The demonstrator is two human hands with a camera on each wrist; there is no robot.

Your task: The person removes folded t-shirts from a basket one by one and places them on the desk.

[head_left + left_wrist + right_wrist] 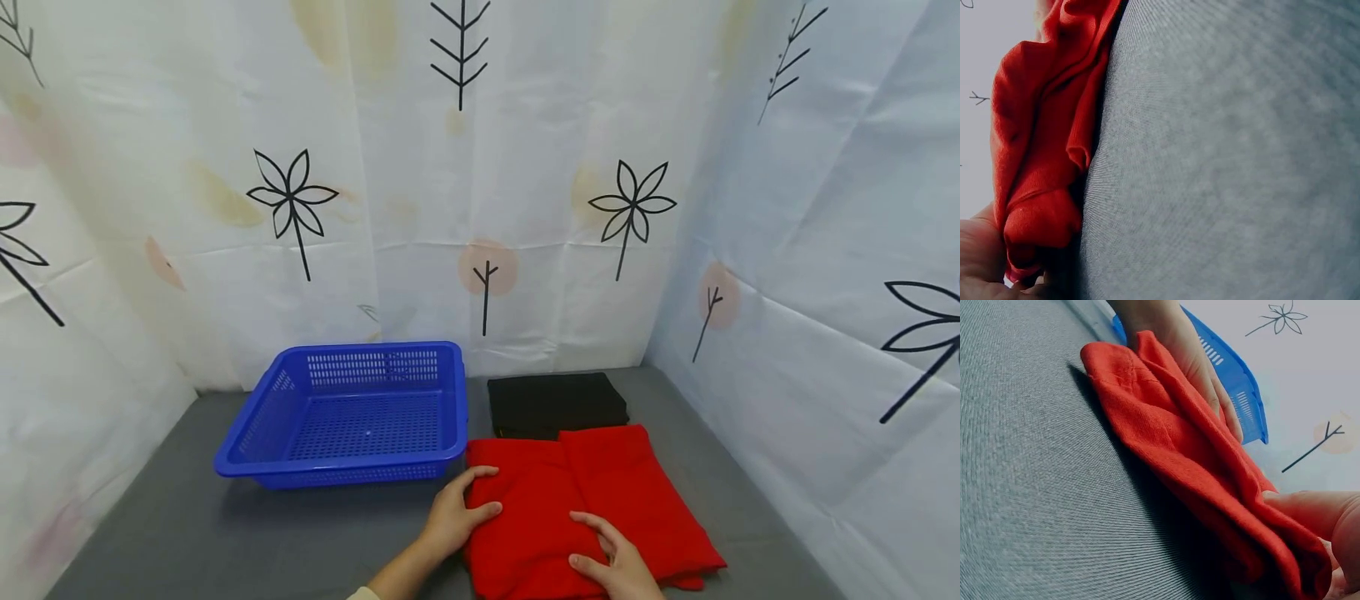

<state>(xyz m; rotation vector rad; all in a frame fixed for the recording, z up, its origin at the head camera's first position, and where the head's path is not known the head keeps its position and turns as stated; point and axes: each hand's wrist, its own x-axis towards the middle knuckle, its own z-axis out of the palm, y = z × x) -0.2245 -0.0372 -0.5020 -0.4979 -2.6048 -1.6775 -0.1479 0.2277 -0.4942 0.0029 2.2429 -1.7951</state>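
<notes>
A partly folded red cloth (525, 475) lies on the grey surface, its left part layered higher than its right. My left hand (453, 512) grips its left edge, thumb over the top. In the left wrist view, fingertips of the left hand (982, 259) show beneath the thick folds. My right hand (617, 560) holds the cloth nearer its front, with index finger and thumb spread on it. The right wrist view shows the right thumb (1300, 503) pressed on the upper fold and other fingers around the end.
A blue perforated basket (341, 467) stands at the back left, with nothing inside. A folded black cloth (557, 404) lies behind the red one. White printed curtains (525, 308) enclose the grey tabletop (300, 542) at the back and both sides.
</notes>
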